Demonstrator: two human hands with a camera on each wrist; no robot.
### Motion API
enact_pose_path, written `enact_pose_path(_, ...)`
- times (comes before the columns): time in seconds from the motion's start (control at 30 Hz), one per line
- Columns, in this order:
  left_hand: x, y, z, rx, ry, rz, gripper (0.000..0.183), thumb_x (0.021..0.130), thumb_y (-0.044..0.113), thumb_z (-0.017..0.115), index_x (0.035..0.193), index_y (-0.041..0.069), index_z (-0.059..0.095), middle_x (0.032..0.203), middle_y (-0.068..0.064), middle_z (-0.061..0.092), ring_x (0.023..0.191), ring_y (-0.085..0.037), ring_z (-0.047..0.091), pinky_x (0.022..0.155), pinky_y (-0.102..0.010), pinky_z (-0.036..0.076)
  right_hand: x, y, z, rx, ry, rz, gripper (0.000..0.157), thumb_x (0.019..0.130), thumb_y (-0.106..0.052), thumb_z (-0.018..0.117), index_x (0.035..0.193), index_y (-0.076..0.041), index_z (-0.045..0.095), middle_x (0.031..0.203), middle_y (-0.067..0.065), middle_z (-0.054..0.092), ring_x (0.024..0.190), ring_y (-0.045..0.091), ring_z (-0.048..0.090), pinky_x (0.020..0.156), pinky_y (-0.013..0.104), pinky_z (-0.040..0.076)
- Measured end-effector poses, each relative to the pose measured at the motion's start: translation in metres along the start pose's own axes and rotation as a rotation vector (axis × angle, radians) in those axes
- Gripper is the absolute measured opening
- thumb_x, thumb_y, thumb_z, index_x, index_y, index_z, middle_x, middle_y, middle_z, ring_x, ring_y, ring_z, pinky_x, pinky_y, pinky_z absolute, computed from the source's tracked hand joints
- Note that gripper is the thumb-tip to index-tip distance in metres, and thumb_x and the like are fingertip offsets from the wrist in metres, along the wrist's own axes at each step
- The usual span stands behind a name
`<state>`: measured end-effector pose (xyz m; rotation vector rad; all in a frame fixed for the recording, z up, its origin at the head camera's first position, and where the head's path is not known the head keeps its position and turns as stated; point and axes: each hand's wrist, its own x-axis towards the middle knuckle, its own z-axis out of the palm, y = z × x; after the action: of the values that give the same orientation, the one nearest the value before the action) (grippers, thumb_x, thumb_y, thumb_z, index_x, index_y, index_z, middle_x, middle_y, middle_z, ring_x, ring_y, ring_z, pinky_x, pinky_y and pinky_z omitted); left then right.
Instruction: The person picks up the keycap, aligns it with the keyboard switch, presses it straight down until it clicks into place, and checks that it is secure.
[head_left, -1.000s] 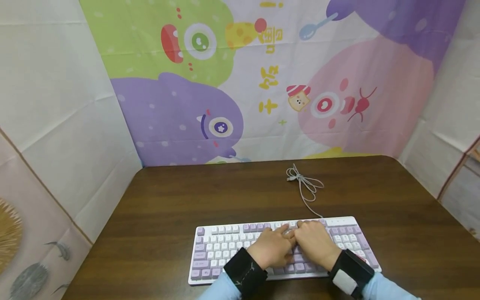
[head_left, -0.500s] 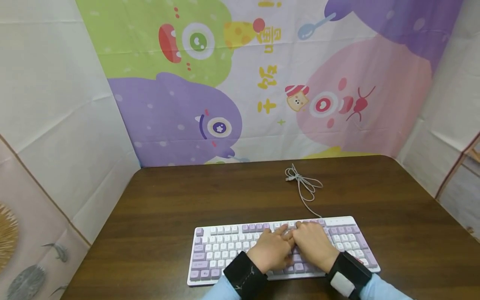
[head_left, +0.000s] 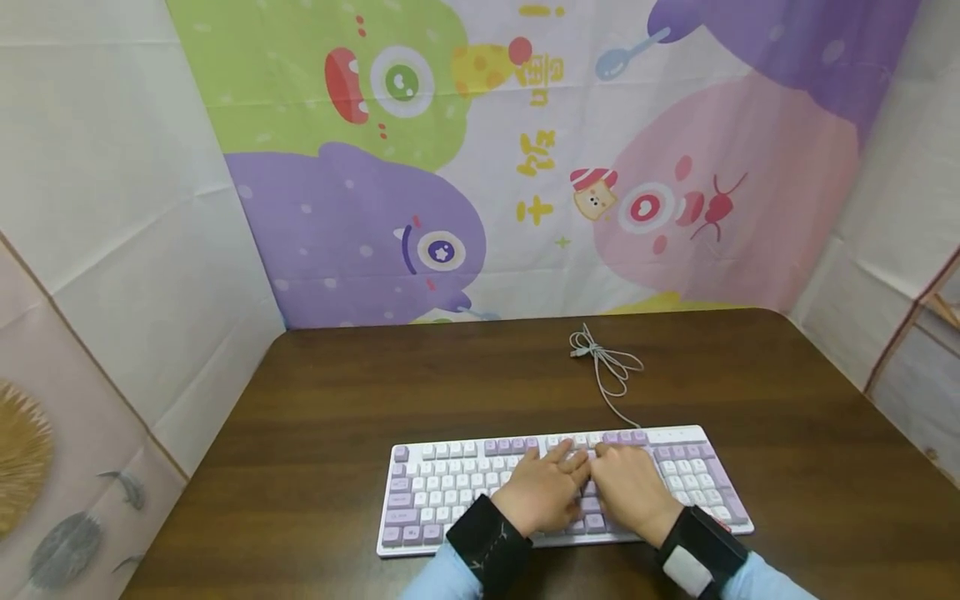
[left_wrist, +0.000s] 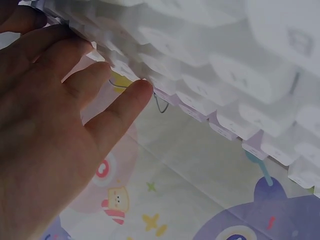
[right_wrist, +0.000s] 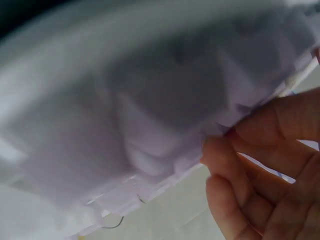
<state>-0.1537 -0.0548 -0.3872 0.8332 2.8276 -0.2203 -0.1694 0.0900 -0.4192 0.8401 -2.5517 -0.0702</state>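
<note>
A white keyboard [head_left: 438, 493] with white and pale purple keycaps lies along the front of the desk. Across its middle keys rests my left hand [head_left: 543, 493], back upward, its fingers stretched out and a little spread. In the left wrist view the fingers [left_wrist: 122, 112] look straight and lie close to the keys. Just to the right, my right hand [head_left: 633, 490] is bent over the keys with curled fingers. In the right wrist view, the fingertips [right_wrist: 217, 152] pinch at the edge of a pale purple keycap [right_wrist: 215, 129], mostly hidden by blur and the fingers.
A white cable [head_left: 618, 375], looped and tied, lies on the brown desk [head_left: 337, 392] behind the keyboard. A cartoon-print cloth [head_left: 540, 275] hangs at the desk's back edge, with pale curtains on both sides.
The keyboard has shifted slightly away from me. My left fingers have spread a bit more and flattened over the keys. My right hand keeps nearly the same pose.
</note>
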Motion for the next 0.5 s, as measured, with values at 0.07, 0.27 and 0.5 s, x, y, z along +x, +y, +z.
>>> enact_pose_path(0.07, 0.001, -0.002, -0.001, -0.001, 0.013, -0.004, 0.062, 0.085, 0.044, 0.059, 0.141, 0.027, 0.039, 0.148, 0.012, 0.036, 0.141, -0.009, 0.028, 0.106, -0.04, 0.036, 0.0, 0.001, 0.001, -0.021, 0.022, -0.003, 0.013, 0.052, -0.01, 0.075, 0.056, -0.011, 0.063, 0.062, 0.002, 0.057, 0.055, 0.019, 0.056, 0.048, 0.033, 0.044)
enact_pose_path(0.27, 0.001, -0.006, 0.001, 0.006, 0.084, 0.01, 0.062, 0.086, 0.044, 0.059, 0.141, 0.023, 0.04, 0.147, 0.009, 0.039, 0.14, -0.011, 0.029, 0.105, -0.041, 0.037, -0.002, 0.006, 0.0, 0.028, 0.03, 0.028, 0.014, 0.06, -0.01, 0.072, 0.073, -0.006, 0.069, 0.075, 0.004, 0.067, 0.07, 0.022, 0.061, 0.062, 0.036, 0.049)
enact_pose_path(0.5, -0.018, -0.024, 0.005, -0.124, 0.167, -0.01, 0.061, 0.088, 0.042, 0.057, 0.141, 0.018, 0.04, 0.15, 0.002, 0.034, 0.141, -0.016, 0.028, 0.105, -0.045, 0.036, -0.016, 0.022, -0.016, 0.169, -0.006, 0.121, 0.025, 0.07, -0.015, 0.072, 0.094, -0.009, 0.072, 0.098, 0.007, 0.071, 0.089, 0.029, 0.066, 0.076, 0.04, 0.053)
